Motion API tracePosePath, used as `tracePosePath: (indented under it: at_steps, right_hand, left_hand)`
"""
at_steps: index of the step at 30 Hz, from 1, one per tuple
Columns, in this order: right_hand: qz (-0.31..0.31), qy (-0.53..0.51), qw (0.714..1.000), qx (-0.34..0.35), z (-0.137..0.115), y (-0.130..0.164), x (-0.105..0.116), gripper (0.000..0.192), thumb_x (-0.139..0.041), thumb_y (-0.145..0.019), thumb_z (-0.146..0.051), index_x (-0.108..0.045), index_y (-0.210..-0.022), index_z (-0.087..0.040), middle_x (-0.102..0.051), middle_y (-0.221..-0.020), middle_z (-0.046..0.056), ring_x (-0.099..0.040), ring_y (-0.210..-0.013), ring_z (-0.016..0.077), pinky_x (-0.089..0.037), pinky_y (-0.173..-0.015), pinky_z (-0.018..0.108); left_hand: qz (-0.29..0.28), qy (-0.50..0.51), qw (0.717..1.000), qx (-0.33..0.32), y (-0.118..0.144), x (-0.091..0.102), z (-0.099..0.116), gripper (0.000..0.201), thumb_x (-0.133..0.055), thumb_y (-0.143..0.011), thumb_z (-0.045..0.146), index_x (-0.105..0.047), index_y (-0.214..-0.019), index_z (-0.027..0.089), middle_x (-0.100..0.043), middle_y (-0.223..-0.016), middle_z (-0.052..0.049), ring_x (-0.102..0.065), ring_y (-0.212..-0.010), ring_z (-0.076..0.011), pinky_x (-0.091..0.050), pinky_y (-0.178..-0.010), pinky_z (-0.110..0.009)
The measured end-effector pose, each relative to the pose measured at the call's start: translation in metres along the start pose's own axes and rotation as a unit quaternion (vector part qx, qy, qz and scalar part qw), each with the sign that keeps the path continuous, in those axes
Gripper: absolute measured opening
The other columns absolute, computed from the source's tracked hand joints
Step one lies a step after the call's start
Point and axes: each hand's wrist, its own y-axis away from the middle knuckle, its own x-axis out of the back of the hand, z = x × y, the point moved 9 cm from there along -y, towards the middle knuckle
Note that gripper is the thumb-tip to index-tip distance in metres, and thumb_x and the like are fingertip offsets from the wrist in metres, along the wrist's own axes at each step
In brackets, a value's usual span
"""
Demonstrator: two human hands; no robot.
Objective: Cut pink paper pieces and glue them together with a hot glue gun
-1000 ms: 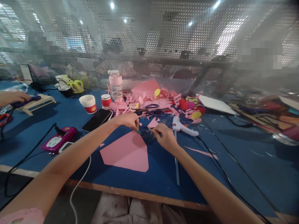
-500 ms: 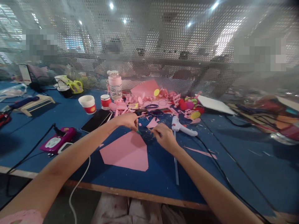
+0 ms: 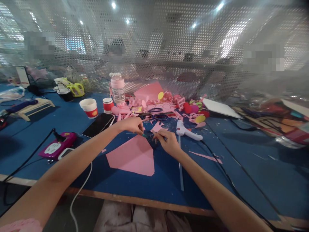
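Note:
My left hand (image 3: 132,124) and my right hand (image 3: 168,141) meet over the blue table (image 3: 241,174), both pinched on a thin green stick (image 3: 147,135) that runs between their fingertips. The stick is small and partly hidden by the fingers. Just below the hands lies a large pink paper sheet (image 3: 134,156) with angled edges. A small pink scrap (image 3: 157,127) lies right behind the hands.
A white glue gun (image 3: 187,131) and its black cable lie to the right of my hands. Behind are scissors (image 3: 156,113), a pile of pink paper cut-outs (image 3: 154,101), a phone (image 3: 98,124), two cups (image 3: 89,108), a bottle (image 3: 117,87). A purple device (image 3: 58,146) sits left.
Another person's hand at the far left edge has withdrawn out of view. My hands stay pinched on the stick, almost in the same place; the view shifted slightly.

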Motion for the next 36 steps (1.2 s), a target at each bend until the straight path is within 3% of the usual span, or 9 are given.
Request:
tracePosePath:
  at_steps: [7, 17, 31, 36]
  right_hand:
    - [0.014, -0.006, 1.000, 0.008, -0.001, 0.001, 0.002, 0.029, -0.048, -0.090, -0.025, -0.062, -0.065, -0.018, -0.064, -0.064, 0.004, -0.059, -0.062, 0.0146, -0.044, -0.059, 0.027]
    - [0.022, 0.056, 0.995, 0.081, -0.013, 0.002, 0.005, 0.023, -0.050, -0.088, -0.017, -0.061, -0.068, -0.018, -0.064, -0.064, 0.004, -0.055, -0.064, 0.0157, -0.043, -0.063, 0.028]
    - [-0.002, 0.056, 0.998, 0.034, -0.009, 0.000, 0.002, 0.029, -0.048, -0.090, -0.027, -0.060, -0.066, -0.019, -0.064, -0.065, 0.004, -0.056, -0.066, 0.0164, -0.043, -0.066, 0.030]
    - [-0.013, 0.065, 0.998, -0.021, -0.002, 0.000, -0.002, 0.038, -0.047, -0.091, -0.036, -0.057, -0.059, -0.018, -0.057, -0.056, 0.003, -0.052, -0.055, 0.0136, -0.040, -0.057, 0.027]
  left_hand:
    - [-0.007, 0.004, 1.000, -0.005, 0.001, 0.000, 0.003, 0.020, -0.066, -0.065, 0.028, -0.075, -0.077, 0.015, -0.071, -0.071, -0.004, -0.059, -0.060, -0.0124, -0.037, -0.056, -0.020]
    - [0.002, 0.007, 1.000, 0.007, 0.001, 0.003, 0.001, 0.021, -0.070, -0.060, 0.030, -0.075, -0.074, 0.016, -0.071, -0.069, -0.004, -0.059, -0.059, -0.0126, -0.038, -0.056, -0.021]
    - [0.016, 0.023, 1.000, -0.002, 0.004, 0.007, 0.007, 0.016, -0.077, -0.056, 0.032, -0.075, -0.065, 0.019, -0.068, -0.058, -0.001, -0.056, -0.057, -0.0121, -0.038, -0.059, -0.023]
    - [0.026, 0.026, 0.999, 0.002, 0.004, 0.009, 0.008, 0.015, -0.077, -0.056, 0.029, -0.075, -0.066, 0.019, -0.069, -0.061, -0.001, -0.058, -0.060, -0.0128, -0.038, -0.059, -0.023]
